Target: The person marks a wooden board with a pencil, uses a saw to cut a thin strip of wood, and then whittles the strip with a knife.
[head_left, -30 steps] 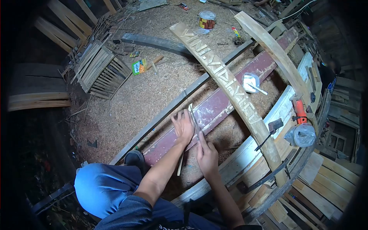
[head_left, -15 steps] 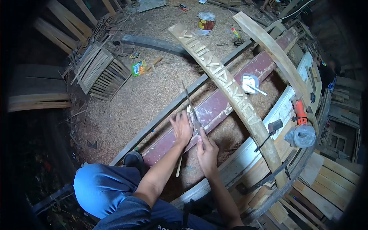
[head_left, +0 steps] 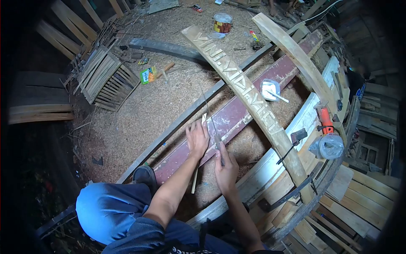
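nearest me were my knee [head_left: 108, 207] in blue and a shoe [head_left: 144, 174] beside the grey rail [head_left: 182, 120]. my right hand [head_left: 226, 169] was curled shut round the handle of a thin blade [head_left: 211, 122], which ran up and away over the red beam [head_left: 232, 116]. just beyond, my left hand [head_left: 197, 142] lay open and flat, fingers spread, pressing a slim strip [head_left: 194, 180] onto the beam, right beside the blade. the strip's near end stuck out under my wrist. sawdust [head_left: 148, 114] covered the floor around. further up, a carved plank [head_left: 237, 80] crossed over the beam and blocked the way ahead, with a clamp [head_left: 292, 142], a bag [head_left: 326, 146] and an orange tool [head_left: 324, 116] to its right. a white tub [head_left: 269, 89] sat past it. far off lay a slat crate [head_left: 105, 78], a green packet [head_left: 148, 75] and a can [head_left: 222, 23].
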The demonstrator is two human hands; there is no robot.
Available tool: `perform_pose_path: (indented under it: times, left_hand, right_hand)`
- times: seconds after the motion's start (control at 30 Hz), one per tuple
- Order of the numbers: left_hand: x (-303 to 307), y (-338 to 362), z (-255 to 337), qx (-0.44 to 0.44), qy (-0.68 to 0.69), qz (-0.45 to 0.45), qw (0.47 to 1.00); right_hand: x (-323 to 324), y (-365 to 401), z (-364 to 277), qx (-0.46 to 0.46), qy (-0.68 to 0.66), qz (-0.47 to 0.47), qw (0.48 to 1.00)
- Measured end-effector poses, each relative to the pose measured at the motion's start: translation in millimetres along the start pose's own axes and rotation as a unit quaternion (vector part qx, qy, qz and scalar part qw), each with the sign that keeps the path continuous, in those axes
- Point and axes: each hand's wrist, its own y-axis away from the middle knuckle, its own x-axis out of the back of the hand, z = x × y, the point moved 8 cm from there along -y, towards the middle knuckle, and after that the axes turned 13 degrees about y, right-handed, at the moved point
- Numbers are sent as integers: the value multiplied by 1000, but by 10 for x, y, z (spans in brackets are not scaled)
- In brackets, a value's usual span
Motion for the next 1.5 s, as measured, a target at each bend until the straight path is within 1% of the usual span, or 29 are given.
perform_pose_path:
  times: [0.07, 0.13, 0.2, 0.23, 0.27, 0.3, 0.33, 0.4, 0.43, 0.47, 0.53, 0.57, 0.6, 0.63, 0.7, 0.77, 1.0, 1.03, 1.07, 1.1, 1.13, 1.2, 1.23, 1.27, 1.33, 1.37, 1.4, 1.47, 1.5]
  left_hand:
    - [10, -19, -14, -3, 23, 13, 1000]
    - [17, -20, -71, 45, 38, -6, 998]
    - [66, -58, -78, 33, 63, 16, 997]
    - [38, -54, -172, 77, 247, 13, 966]
    - [-3, -38, -259, 120, 420, 8, 899]
    - [91, -56, -235, 107, 486, 21, 867]
    - [186, -47, -220, 107, 486, 22, 867]
    - [216, -32, -238, 175, 570, -7, 803]
    - [255, -47, -231, 176, 593, -5, 786]
    - [306, -69, -227, 173, 597, 1, 784]
    - [364, -100, -246, 181, 600, 3, 779]
    - [362, -119, -255, 193, 616, -1, 764]
    - [393, -132, -214, 192, 618, -1, 762]
    - [408, -129, -160, 192, 627, -6, 755]
    - [427, -141, -86, 190, 637, -12, 747]
    - [373, -129, -39, 203, 651, -46, 730]
    - [400, -150, 160, 196, 669, -74, 714]
    - [403, -153, 202, 191, 658, -83, 724]
    - [412, -161, 245, 184, 646, -93, 735]
    - [404, -165, 283, 162, 647, -106, 738]
    - [430, -173, 351, 159, 647, -108, 738]
    - [512, -178, 612, 116, 624, -143, 760]
    - [605, -174, 807, 94, 610, -170, 768]
    - [645, -188, 962, 71, 576, -177, 795]
    - [943, -218, 1451, 8, 552, -215, 806]
    - [1100, -231, 1701, -20, 528, -240, 814]
    - [1290, -260, 1951, -78, 474, -242, 843]
    - [1543, -234, 2389, -151, 425, -308, 837]
    - [1657, -206, 2570, -149, 398, -346, 836]
  right_hand:
    - [-110, 36, 51, -28, 57, -49, 997]
    - [-241, 100, 115, -13, 65, -21, 998]
    - [-270, 133, 67, 9, 73, 42, 996]
    - [-308, 143, 61, 10, 69, 54, 996]
    - [-353, 125, 73, 10, 70, 56, 996]
    - [-390, 114, 51, 38, 70, 71, 994]
    - [-420, 118, 13, 67, 68, 85, 992]
    - [-454, 106, -45, 81, 75, 86, 990]
    - [-511, 83, -57, 73, 91, 40, 992]
    - [-564, 60, -55, 65, 109, -6, 992]
    - [-613, 22, -52, 90, 122, -8, 988]
    - [-658, 18, -47, 105, 149, -18, 983]
    - [-700, 22, -39, 118, 176, -29, 977]
    - [-715, 29, -15, 118, 178, -29, 977]
    - [-679, 38, -67, 147, 184, 8, 972]
    - [-646, 54, -88, 138, 184, 13, 973]
    - [-553, 26, -62, 95, 209, 30, 973]
    - [-528, 3, -70, 95, 209, 33, 973]
    - [-453, -24, -83, 98, 204, 60, 972]
    - [-367, -54, -100, 102, 198, 87, 971]
    - [-200, -131, -229, 101, 199, 91, 971]
    - [87, -363, -235, -30, 112, 19, 993]
    - [230, -481, -247, -36, 29, 45, 998]
    - [499, -612, -459, -10, -63, 68, 996]
    - [782, -823, -569, -18, -248, 32, 968]
    - [934, -907, -627, 14, -273, 12, 962]
    - [1137, -930, -731, 16, -298, -15, 954]
    - [1553, -932, -923, 64, -317, 13, 946]
    - [1751, -931, -981, 79, -316, 26, 945]
